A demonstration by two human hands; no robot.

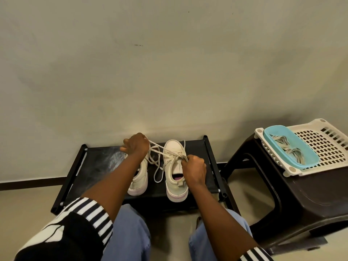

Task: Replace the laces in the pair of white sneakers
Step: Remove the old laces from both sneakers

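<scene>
Two white sneakers stand on a low black shoe rack (98, 162), toes toward the wall. My left arm partly hides the left sneaker (140, 178). The right sneaker (175, 172) shows its heel and open top. My left hand (136, 145) is closed on one end of the white lace (157, 153) and holds it taut up and to the left. At the right sneaker's eyelets, my right hand (194, 168) pinches the other part of the lace. A slack loop of lace hangs between the two shoes.
To the right stands a dark plastic stool (301, 194) bearing a white perforated basket (327, 147). A light blue tray (308, 159) on the basket holds several loose laces (290, 147). The wall is close behind the rack. My knees in blue jeans sit below the rack's front edge.
</scene>
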